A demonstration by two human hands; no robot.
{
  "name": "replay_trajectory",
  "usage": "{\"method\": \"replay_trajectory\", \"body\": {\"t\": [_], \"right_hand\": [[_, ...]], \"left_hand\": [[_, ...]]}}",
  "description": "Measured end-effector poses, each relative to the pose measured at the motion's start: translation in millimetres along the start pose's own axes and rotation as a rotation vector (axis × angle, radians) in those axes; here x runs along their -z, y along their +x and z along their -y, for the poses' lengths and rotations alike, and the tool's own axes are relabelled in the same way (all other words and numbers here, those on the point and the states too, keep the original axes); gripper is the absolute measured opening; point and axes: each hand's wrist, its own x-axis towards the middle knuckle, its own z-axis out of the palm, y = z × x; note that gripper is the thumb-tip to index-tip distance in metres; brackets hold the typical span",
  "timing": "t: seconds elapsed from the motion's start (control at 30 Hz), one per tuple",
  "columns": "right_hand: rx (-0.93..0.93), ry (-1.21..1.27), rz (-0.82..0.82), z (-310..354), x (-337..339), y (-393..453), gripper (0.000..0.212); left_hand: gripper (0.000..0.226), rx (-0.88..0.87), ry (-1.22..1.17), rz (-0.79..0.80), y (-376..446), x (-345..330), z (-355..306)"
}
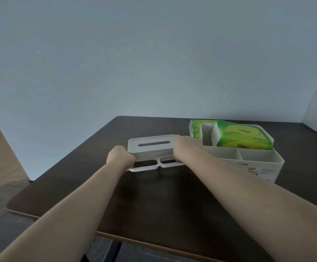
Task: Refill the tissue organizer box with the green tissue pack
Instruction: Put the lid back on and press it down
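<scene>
Dark table [154,205], pale wall [135,63]

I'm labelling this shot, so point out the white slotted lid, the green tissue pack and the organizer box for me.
white slotted lid [152,148]: head view, on its top face just below the slot.
green tissue pack [242,136]: head view, on its printed top face.
organizer box [256,172]: head view, on its front wall near the label.

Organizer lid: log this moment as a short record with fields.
lid: white organizer lid, dispensing slot on top, held off the box, left of it
left hand: left hand grips the lid's left end
right hand: right hand grips the lid's right end
box: organizer box, open, divided into compartments
pack: green tissue pack sits tilted in the rear compartment
second pack: another green pack behind the box
surface: dark table
</scene>
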Motion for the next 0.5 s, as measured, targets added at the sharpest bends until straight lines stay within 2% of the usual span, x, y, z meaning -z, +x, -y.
{"method": "replay_trajectory", "body": {"t": [0.17,0.33,0.43,0.5], "right_hand": [[-0.036,0.394,-0.155,-13,18,-4,0.040],[0.012,0.444,-0.205,-47,40,-17,0.040],[0.047,0.432,-0.213,-70,55,-31,0.055],[0.061,0.408,-0.203,-87,65,-41,0.055]], "left_hand": [[0.022,-0.011,-0.126,-0.042,-4,17,-1],[0.020,-0.110,-0.166,-0.050,-25,28,-30],[0.020,-0.179,-0.155,-0.051,-46,32,-54],[0.021,-0.223,-0.184,-0.051,-55,30,-68]]}}
